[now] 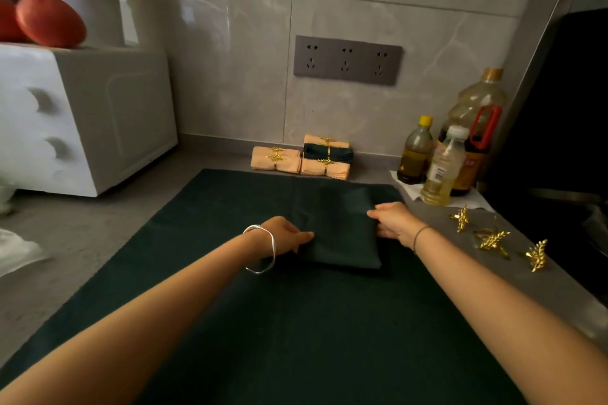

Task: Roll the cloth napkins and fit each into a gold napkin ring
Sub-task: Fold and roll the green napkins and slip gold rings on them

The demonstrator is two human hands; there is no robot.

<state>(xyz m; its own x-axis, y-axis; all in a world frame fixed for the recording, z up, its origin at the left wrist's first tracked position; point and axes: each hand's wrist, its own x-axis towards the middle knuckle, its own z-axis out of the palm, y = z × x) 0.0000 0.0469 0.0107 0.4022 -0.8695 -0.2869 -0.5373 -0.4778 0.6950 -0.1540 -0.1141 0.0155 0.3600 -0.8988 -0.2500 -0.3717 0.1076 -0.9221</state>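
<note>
A folded dark green napkin (342,233) lies on a larger spread dark green cloth (263,322) on the counter. My left hand (286,235) touches the napkin's left edge with its fingers stretched out. My right hand (393,219) holds the napkin's right edge, fingers curled at the fold. Three loose gold leaf-shaped napkin rings (492,238) lie on the grey counter to the right. Against the back wall sit several rolled napkins in gold rings: peach ones (276,159) and one dark green one (327,153).
A white appliance (82,115) with red fruit (49,23) on top stands at the left. Oil bottles (444,164) stand at the back right on a white paper. A dark surface (559,141) borders the right side. A socket panel (347,59) is on the tiled wall.
</note>
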